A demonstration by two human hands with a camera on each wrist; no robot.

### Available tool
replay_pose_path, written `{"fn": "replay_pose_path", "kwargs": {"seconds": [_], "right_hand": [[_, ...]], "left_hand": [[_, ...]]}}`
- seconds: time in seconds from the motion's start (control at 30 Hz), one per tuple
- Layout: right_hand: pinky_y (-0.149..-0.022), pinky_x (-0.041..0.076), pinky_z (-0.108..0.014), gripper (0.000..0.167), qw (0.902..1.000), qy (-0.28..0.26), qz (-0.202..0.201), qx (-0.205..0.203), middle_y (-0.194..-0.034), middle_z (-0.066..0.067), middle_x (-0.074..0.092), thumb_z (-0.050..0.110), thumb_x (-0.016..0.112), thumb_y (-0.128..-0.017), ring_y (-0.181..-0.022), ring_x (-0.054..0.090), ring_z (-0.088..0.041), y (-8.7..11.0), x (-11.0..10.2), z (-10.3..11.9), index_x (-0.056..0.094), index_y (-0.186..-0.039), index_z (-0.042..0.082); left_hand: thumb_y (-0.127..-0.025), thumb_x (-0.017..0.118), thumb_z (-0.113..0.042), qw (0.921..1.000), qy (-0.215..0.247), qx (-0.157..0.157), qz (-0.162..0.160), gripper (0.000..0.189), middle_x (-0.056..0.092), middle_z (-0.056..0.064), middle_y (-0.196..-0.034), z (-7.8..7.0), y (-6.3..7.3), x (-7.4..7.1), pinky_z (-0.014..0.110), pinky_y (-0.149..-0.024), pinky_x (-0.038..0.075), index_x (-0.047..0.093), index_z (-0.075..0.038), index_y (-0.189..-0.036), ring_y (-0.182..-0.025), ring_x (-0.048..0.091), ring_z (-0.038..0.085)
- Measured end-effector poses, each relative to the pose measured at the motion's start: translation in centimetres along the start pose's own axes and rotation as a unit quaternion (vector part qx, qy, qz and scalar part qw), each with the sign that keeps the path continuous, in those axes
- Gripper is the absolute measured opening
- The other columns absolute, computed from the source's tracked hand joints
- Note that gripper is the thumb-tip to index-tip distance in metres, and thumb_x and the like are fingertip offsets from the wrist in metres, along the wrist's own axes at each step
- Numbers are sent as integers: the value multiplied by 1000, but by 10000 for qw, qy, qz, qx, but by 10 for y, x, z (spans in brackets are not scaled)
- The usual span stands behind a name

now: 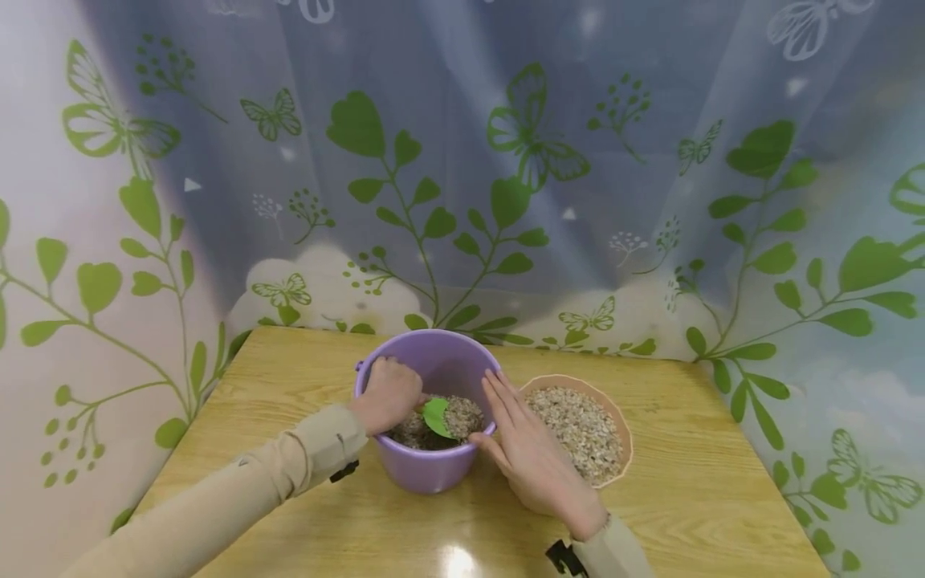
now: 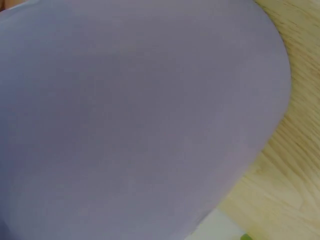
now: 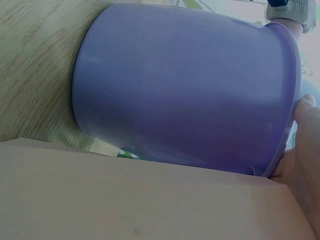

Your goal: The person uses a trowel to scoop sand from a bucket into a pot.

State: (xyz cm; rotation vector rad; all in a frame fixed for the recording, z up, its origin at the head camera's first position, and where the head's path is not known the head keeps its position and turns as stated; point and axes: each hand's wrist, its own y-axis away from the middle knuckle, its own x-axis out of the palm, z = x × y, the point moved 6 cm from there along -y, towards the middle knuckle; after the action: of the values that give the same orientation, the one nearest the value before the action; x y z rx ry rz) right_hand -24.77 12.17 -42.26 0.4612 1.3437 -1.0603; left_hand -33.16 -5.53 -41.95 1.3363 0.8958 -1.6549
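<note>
A purple bucket (image 1: 429,470) stands upright on the table with a bed of small, mixed-colour gravel (image 1: 466,413) inside. My left hand (image 1: 393,389) reaches over its left rim, fingers curled around the handle of a small green shovel (image 1: 437,417). The shovel's blade lies at the gravel, and its handle is mostly hidden by the hand. My right hand (image 1: 531,449) rests against the bucket's right rim with straight fingers, its thumb (image 3: 306,102) at the rim in the right wrist view. In the left wrist view, the bucket's wall (image 2: 150,115) fills most of the picture.
Right of the bucket, partly behind my right hand, sits a peach bowl (image 1: 627,449) full of paler gravel (image 1: 578,425). Its side (image 3: 125,200) shows large in the right wrist view. The wooden table (image 1: 694,482) ends at a leaf-and-butterfly printed curtain (image 1: 462,201).
</note>
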Motion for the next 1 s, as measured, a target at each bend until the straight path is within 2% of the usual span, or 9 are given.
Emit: {"fn": "replay_pose_path", "kwargs": {"seconds": [0.2,0.3,0.43,0.53,0.67,0.83,1.0], "right_hand": [[-119,28,-51,73,10000,61,11,17,-169,-11,12,53,31,-108,-156,11,-26,2,1,1,13,-162,7],[-119,28,-50,72,10000,86,-17,28,-169,-11,12,50,35,-108,-155,12,-26,3,1,1,12,-162,8],[-119,27,-50,73,10000,49,-39,39,-169,-11,11,47,40,-108,-155,12,-26,3,1,1,11,-162,7],[-119,26,-49,73,10000,38,-34,29,-169,-11,9,48,39,-108,-156,10,-25,2,1,1,11,-162,7],[-119,26,-49,73,10000,71,-38,2,-170,-11,7,48,37,-108,-156,8,-24,2,2,1,10,-162,6],[-120,24,-48,73,9999,127,18,14,-170,-10,4,49,35,-109,-156,5,-23,1,2,1,7,-162,7],[-120,24,-48,74,9995,263,161,13,-170,-10,4,54,26,-108,-156,5,-23,0,2,1,6,-162,8]], "left_hand": [[-97,63,-49,9997,168,-141,-54,53,65,9,-66,7,9,-11,42,-69,56,61,-10,-61,-74,62,28],[-99,59,-50,9992,310,-204,-127,56,64,7,-65,12,13,-15,45,-73,58,58,-11,-59,-77,64,28],[-101,57,-49,9974,572,-219,-367,60,57,3,-58,17,19,-20,41,-72,55,50,-14,-53,-73,61,26],[-102,56,-48,9953,786,-230,-511,62,51,1,-52,21,24,-23,39,-68,52,47,-15,-50,-66,57,25],[-103,54,-49,9920,1024,-355,-648,62,53,2,-53,28,31,-28,40,-65,51,51,-14,-51,-65,56,25],[-101,56,-51,9908,931,-580,-792,59,59,8,-63,40,40,-36,37,-61,50,60,-9,-59,-66,56,24],[-100,57,-51,9893,1099,-704,-659,56,57,7,-67,50,48,-44,34,-60,48,60,-9,-64,-67,53,23]]}}
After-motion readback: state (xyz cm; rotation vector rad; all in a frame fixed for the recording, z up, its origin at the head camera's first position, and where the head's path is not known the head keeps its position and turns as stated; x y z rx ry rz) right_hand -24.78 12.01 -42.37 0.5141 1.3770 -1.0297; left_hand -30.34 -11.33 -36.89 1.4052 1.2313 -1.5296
